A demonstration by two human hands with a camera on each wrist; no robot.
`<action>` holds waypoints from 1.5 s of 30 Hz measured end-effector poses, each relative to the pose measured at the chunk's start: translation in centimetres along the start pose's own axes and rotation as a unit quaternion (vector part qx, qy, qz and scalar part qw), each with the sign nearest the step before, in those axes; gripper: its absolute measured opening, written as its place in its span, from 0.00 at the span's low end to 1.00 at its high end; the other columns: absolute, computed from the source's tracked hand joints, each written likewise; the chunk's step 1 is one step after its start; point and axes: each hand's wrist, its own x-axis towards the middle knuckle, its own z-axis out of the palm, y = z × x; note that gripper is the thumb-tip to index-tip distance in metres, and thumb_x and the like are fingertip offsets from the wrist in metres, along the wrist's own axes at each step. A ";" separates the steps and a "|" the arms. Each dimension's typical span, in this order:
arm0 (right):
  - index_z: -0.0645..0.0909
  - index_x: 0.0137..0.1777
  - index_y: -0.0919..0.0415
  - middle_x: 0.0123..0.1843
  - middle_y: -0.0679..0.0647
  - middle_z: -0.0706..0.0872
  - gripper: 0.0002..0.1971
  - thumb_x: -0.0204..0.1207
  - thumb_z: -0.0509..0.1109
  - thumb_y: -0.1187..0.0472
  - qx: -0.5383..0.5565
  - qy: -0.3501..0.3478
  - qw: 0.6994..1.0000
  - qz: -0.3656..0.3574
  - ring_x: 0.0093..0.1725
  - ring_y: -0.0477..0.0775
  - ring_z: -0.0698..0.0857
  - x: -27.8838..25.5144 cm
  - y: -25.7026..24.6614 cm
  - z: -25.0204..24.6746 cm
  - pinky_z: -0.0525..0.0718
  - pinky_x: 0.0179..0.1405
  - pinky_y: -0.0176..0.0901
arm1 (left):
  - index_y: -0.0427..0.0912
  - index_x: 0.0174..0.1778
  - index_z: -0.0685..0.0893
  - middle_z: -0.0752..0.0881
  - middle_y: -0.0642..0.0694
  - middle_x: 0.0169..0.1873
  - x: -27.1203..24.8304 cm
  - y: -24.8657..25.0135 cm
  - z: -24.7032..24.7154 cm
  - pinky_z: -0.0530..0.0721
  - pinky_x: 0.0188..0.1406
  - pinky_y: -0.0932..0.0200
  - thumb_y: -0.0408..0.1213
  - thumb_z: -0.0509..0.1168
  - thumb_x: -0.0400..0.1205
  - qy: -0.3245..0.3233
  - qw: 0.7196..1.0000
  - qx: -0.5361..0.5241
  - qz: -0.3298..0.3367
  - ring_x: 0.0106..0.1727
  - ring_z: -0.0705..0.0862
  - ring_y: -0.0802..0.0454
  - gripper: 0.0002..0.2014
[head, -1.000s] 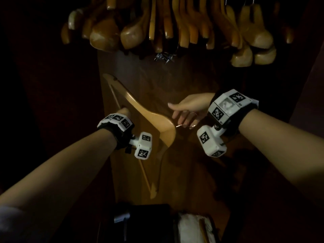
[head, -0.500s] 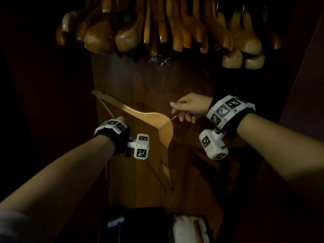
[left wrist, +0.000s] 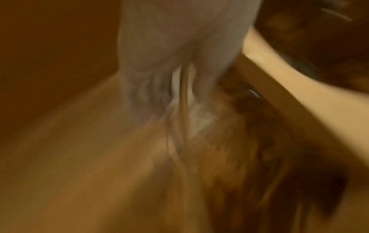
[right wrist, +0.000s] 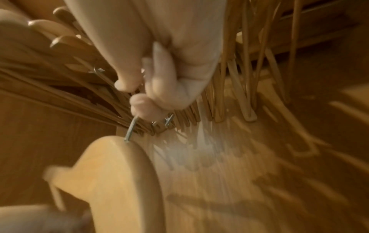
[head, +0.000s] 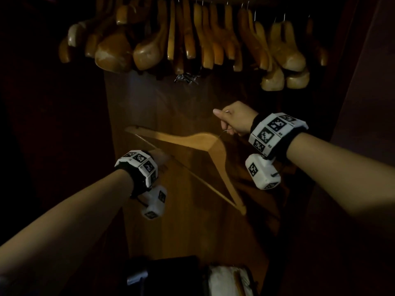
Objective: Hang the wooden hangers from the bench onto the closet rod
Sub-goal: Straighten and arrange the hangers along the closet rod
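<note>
My right hand (head: 233, 120) grips the metal hook (right wrist: 130, 127) of a light wooden hanger (head: 192, 142), fingers curled round the wire. The hanger hangs tilted below it in front of the closet's wooden back panel (head: 162, 103), one arm pointing left and one down to the right. My left hand (head: 162, 159) is blurred at the hanger's thin lower bar. In the left wrist view a thin bar runs past its fingers (left wrist: 169, 47), but the blur hides whether they grip it. Several wooden hangers (head: 188, 39) hang in a row above.
Dark closet walls close in on the left and right. At the bottom edge sit a dark object (head: 166, 274) and a white one (head: 226, 278). Metal clips (head: 186, 77) dangle under the hung hangers.
My right hand closed on the hook and lifted it up and to the right. The hanger swung from steeply slanted to nearly level. The left hand now sits lower on the hanger, at its bottom bar.
</note>
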 end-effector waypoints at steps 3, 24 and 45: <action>0.74 0.27 0.59 0.22 0.54 0.77 0.26 0.84 0.55 0.46 -0.026 0.010 1.000 0.002 0.22 0.48 0.74 0.3 -0.5 0.0 0.72 0.30 0.39 | 0.41 0.44 0.83 0.85 0.44 0.44 -0.7 1.3 0.4 0.84 0.49 0.53 0.38 0.66 0.82 -0.005 0.996 0.024 0.081 0.45 0.84 0.47 0.05; 0.70 0.70 0.59 0.42 0.58 0.85 0.32 0.75 0.62 0.36 0.001 -0.025 0.992 0.125 0.34 0.52 0.84 -2.9 -1.5 -3.4 0.85 0.34 0.45 | 0.45 0.69 0.69 0.80 0.42 0.57 -2.8 9.1 3.4 0.74 0.42 0.56 0.38 0.66 0.78 0.200 0.895 0.246 0.313 0.55 0.82 0.40 0.23; 0.60 0.80 0.45 0.41 0.51 0.75 0.27 0.83 0.58 0.65 0.003 -0.029 0.987 0.155 0.38 0.55 0.81 -6.5 2.5 -4.0 0.87 0.37 0.46 | 0.42 0.80 0.54 0.70 0.44 0.75 -1.6 15.6 0.5 0.68 0.66 0.60 0.40 0.74 0.74 0.136 0.928 -0.145 0.314 0.76 0.69 0.47 0.44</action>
